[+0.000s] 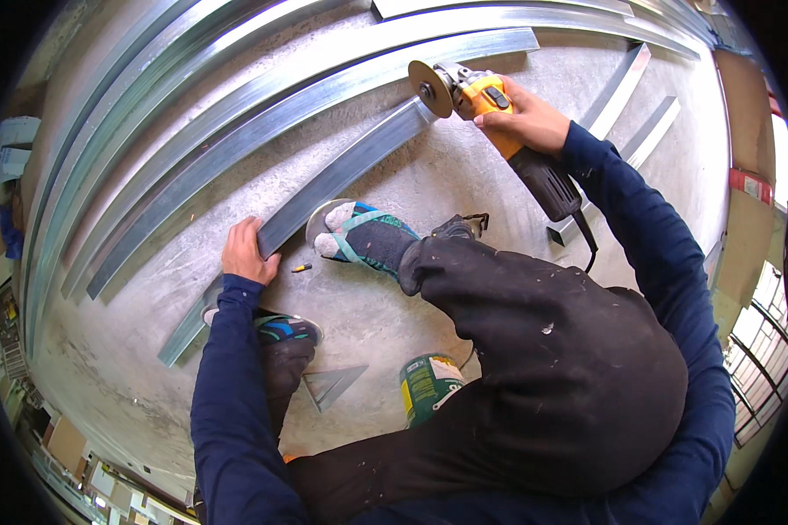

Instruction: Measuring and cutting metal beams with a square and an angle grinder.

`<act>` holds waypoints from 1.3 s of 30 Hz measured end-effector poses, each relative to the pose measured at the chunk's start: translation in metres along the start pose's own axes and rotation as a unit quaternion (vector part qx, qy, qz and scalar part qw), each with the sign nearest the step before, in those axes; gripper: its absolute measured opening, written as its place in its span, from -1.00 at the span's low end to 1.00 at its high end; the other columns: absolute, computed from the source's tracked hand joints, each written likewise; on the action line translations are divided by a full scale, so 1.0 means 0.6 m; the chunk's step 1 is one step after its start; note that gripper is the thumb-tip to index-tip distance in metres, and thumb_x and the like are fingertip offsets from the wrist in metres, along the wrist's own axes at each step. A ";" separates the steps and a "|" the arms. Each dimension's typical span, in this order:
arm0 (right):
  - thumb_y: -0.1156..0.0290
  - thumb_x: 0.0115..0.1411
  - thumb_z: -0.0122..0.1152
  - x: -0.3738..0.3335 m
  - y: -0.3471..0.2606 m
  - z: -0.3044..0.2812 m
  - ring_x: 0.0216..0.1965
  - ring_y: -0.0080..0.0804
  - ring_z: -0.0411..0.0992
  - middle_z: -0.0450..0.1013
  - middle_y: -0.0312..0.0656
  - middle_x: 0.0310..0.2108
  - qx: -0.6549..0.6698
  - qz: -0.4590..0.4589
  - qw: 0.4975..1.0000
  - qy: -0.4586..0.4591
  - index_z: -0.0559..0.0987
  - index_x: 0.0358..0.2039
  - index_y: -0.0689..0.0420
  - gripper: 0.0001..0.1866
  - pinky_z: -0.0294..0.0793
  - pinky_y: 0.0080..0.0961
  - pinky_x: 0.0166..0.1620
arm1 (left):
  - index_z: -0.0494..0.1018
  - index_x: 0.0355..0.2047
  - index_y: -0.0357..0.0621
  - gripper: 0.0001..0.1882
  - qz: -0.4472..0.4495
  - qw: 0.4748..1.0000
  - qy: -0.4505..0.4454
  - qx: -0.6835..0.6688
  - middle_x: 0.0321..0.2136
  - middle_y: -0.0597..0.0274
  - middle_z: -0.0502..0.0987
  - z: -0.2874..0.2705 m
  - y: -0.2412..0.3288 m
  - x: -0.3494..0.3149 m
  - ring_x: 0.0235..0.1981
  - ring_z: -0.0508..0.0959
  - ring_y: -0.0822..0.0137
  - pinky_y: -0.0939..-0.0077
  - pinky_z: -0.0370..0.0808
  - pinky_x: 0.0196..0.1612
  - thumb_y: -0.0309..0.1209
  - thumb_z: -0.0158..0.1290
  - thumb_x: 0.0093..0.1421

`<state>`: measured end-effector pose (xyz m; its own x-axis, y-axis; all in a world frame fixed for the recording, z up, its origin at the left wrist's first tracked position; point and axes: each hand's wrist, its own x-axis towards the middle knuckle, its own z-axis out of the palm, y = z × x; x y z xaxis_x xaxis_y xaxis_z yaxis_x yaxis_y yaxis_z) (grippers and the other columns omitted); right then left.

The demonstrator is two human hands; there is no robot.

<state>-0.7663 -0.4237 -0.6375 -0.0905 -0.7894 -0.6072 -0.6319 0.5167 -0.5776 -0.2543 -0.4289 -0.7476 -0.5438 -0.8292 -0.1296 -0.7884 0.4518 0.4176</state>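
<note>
A yellow and black angle grinder [499,131] is in my right hand [534,114], its fingers wrapped round the body. The grinder's thin brown cutting disc [430,88] stands at the far right end of a long grey metal channel [350,171]; whether disc and metal touch, I cannot tell. Lower down the same channel, my left hand [249,252] grips it, thumb on the near side and fingers over the far side. My sandalled foot [359,234] is against the channel, between the hands. The other foot [287,329] is by its lower end.
Several long metal profiles [315,92] lie beyond the channel. Shorter pieces [652,131] lie at the right. A marker [302,268], a metal triangle square [333,386] and a green can [429,385] are on the concrete floor nearby. The grinder's black cord [594,245] hangs beside my leg.
</note>
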 end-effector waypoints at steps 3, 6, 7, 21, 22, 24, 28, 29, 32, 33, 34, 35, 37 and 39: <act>-0.07 0.09 0.35 -0.023 0.006 -0.008 -0.10 -0.19 0.51 0.46 0.03 -0.01 0.045 -0.008 0.999 0.006 0.19 0.30 0.09 -0.10 0.55 -0.33 -0.03 | 0.34 0.05 -0.23 -0.23 0.010 1.000 0.022 0.011 0.01 -0.02 0.45 0.006 -0.008 -0.004 0.05 0.46 -0.05 0.15 0.44 0.08 -0.48 0.35 -0.26; -0.06 0.10 0.35 -0.043 0.010 -0.010 -0.10 -0.20 0.51 0.46 0.02 -0.02 0.065 -0.012 0.998 0.008 0.21 0.29 0.08 -0.13 0.54 -0.33 -0.02 | 0.33 0.03 -0.20 -0.24 0.014 0.998 0.036 0.054 0.01 -0.02 0.44 0.004 -0.012 -0.008 0.03 0.45 -0.09 0.14 0.42 0.06 -0.48 0.38 -0.25; -0.06 0.10 0.34 -0.046 0.011 -0.012 -0.10 -0.20 0.51 0.46 0.01 -0.03 0.057 0.002 0.998 0.011 0.21 0.28 0.07 -0.14 0.54 -0.34 -0.02 | 0.33 0.03 -0.20 -0.24 0.018 0.997 0.043 0.056 0.01 -0.02 0.44 0.002 -0.013 -0.007 0.03 0.45 -0.09 0.14 0.42 0.06 -0.48 0.38 -0.25; -0.03 0.07 0.39 -0.048 0.039 0.019 -0.13 -0.20 0.52 0.51 0.02 -0.11 0.007 0.032 0.999 -0.032 0.31 0.20 0.13 -0.20 0.48 -0.38 -0.02 | 0.47 -0.10 -0.04 -0.38 -0.048 0.998 0.018 0.027 -0.14 0.13 0.48 0.009 0.026 0.018 -0.08 0.49 0.02 0.16 0.49 -0.05 -0.31 0.39 -0.24; -0.03 0.07 0.39 -0.047 0.039 0.020 -0.13 -0.20 0.52 0.51 0.02 -0.11 0.016 0.018 0.999 -0.031 0.31 0.20 0.13 -0.20 0.48 -0.38 -0.02 | 0.47 -0.12 -0.04 -0.41 -0.048 0.998 0.015 0.031 -0.14 0.15 0.48 0.007 0.027 0.018 -0.08 0.50 0.03 0.17 0.50 -0.05 -0.33 0.38 -0.25; -0.01 0.07 0.38 -0.046 0.039 0.023 -0.11 -0.16 0.52 0.51 0.06 -0.10 -0.001 0.021 0.999 -0.050 0.28 0.22 0.14 -0.18 0.47 -0.37 0.00 | 0.47 -0.12 -0.04 -0.40 -0.051 0.998 0.020 0.034 -0.14 0.15 0.48 0.006 0.028 0.018 -0.08 0.50 0.03 0.17 0.50 -0.06 -0.34 0.37 -0.26; -0.02 0.06 0.39 -0.042 0.044 0.028 -0.10 -0.12 0.52 0.50 0.10 -0.09 -0.001 0.014 0.999 -0.040 0.26 0.24 0.16 -0.15 0.47 -0.37 0.01 | 0.47 -0.12 -0.04 -0.40 -0.056 0.998 0.019 0.038 -0.14 0.15 0.48 0.007 0.031 0.019 -0.08 0.50 0.03 0.18 0.51 -0.06 -0.36 0.36 -0.27; -0.02 0.06 0.38 -0.041 0.045 0.028 -0.09 -0.11 0.52 0.50 0.12 -0.09 -0.008 0.020 0.999 -0.042 0.24 0.25 0.18 -0.12 0.46 -0.37 0.01 | 0.47 -0.12 -0.04 -0.40 -0.054 0.997 0.027 0.041 -0.14 0.15 0.48 0.007 0.032 0.019 -0.08 0.50 0.03 0.18 0.51 -0.06 -0.36 0.36 -0.27; -0.04 0.05 0.38 -0.036 0.046 0.028 -0.07 -0.09 0.51 0.49 0.15 -0.06 -0.023 0.019 0.998 -0.051 0.21 0.28 0.21 -0.07 0.46 -0.38 0.02 | 0.47 -0.13 -0.05 -0.41 -0.055 0.997 0.026 0.040 -0.14 0.15 0.48 0.005 0.032 0.020 -0.08 0.50 0.03 0.18 0.51 -0.06 -0.36 0.37 -0.27; -0.04 0.05 0.38 -0.035 0.045 0.028 -0.05 -0.08 0.51 0.49 0.17 -0.05 -0.042 0.034 0.997 -0.055 0.19 0.30 0.23 -0.05 0.46 -0.38 0.03 | 0.47 -0.13 -0.06 -0.41 -0.059 0.997 0.018 0.041 -0.14 0.15 0.48 0.004 0.032 0.020 -0.08 0.50 0.03 0.18 0.51 -0.06 -0.35 0.37 -0.26; -0.04 0.05 0.38 -0.037 0.043 0.027 -0.05 -0.08 0.51 0.49 0.17 -0.05 -0.030 0.013 0.998 -0.058 0.19 0.30 0.23 -0.05 0.46 -0.38 0.03 | 0.47 -0.13 -0.06 -0.41 -0.066 0.997 0.003 0.040 -0.14 0.15 0.48 0.003 0.033 0.020 -0.08 0.50 0.04 0.18 0.51 -0.06 -0.35 0.37 -0.26; -0.05 0.05 0.37 -0.038 0.041 0.027 -0.05 -0.07 0.51 0.48 0.19 -0.04 -0.031 0.018 0.998 -0.060 0.17 0.31 0.24 -0.04 0.46 -0.38 0.03 | 0.47 -0.13 -0.06 -0.41 -0.064 0.997 0.011 0.042 -0.14 0.15 0.48 0.002 0.033 0.020 -0.08 0.50 0.04 0.18 0.51 -0.06 -0.35 0.37 -0.26; -0.05 0.06 0.36 -0.041 0.034 0.027 -0.04 -0.05 0.51 0.48 0.20 -0.03 -0.031 0.022 0.997 -0.062 0.16 0.32 0.24 -0.02 0.46 -0.38 0.04 | 0.48 -0.14 -0.07 -0.43 -0.069 0.997 -0.002 0.042 -0.14 0.15 0.48 0.001 0.034 0.020 -0.08 0.50 0.04 0.19 0.51 -0.06 -0.32 0.37 -0.23; -0.04 0.06 0.35 -0.042 0.027 0.029 -0.05 -0.04 0.51 0.48 0.20 -0.04 -0.041 0.038 0.998 -0.035 0.16 0.32 0.24 -0.03 0.46 -0.37 0.04 | 0.48 -0.14 -0.07 -0.44 -0.064 0.997 0.013 0.046 -0.15 0.16 0.48 0.002 0.035 0.021 -0.09 0.50 0.04 0.19 0.51 -0.07 -0.30 0.38 -0.22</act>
<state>-0.7608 -0.3898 -0.6410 -0.0881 -0.7217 -0.6866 -0.6870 0.5432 -0.4828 -0.2782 -0.4293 -0.7414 -0.4310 -0.8893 -0.1527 -0.8742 0.3696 0.3150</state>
